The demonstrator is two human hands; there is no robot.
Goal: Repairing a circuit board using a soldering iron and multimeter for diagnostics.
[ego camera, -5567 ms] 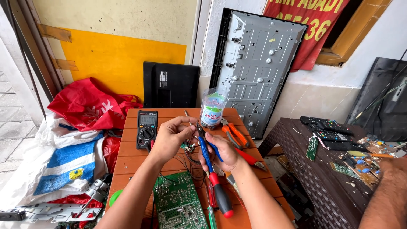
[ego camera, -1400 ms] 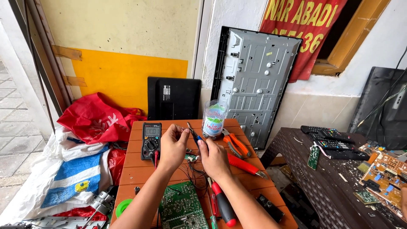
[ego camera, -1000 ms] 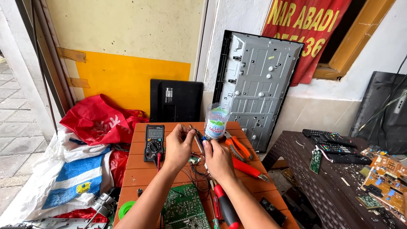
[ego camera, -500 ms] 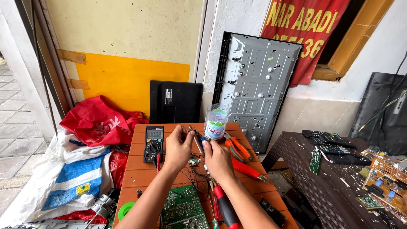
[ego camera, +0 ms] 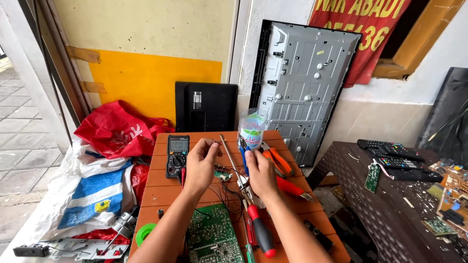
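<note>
My left hand (ego camera: 201, 164) pinches a thin wire or small component lead (ego camera: 214, 141) above the orange wooden table (ego camera: 161, 192). Close beside it, my right hand (ego camera: 261, 173) grips blue-handled pliers (ego camera: 242, 152) whose jaws point up toward that lead. Between the hands lies a long tool with a metal shaft (ego camera: 229, 156) and a black and red handle (ego camera: 262, 234). A small green board (ego camera: 222, 174) with dark wires rests under the hands. Nearer me is a larger green circuit board (ego camera: 212, 238). A multimeter (ego camera: 178, 156) lies left of my left hand.
A clear plastic bottle (ego camera: 252, 129), orange pliers (ego camera: 279, 163) and a red-handled tool (ego camera: 291, 188) sit at the table's right. A black monitor (ego camera: 205, 106) and grey screen back panel (ego camera: 307, 87) lean on the wall. Red bag (ego camera: 117, 134) at left; dark wicker table (ego camera: 385, 209) with remotes (ego camera: 390, 153) at right.
Both hands stay together over the small board, shifting only slightly. The view has dipped a little since the earliest frame, when the hands were spread wider.
</note>
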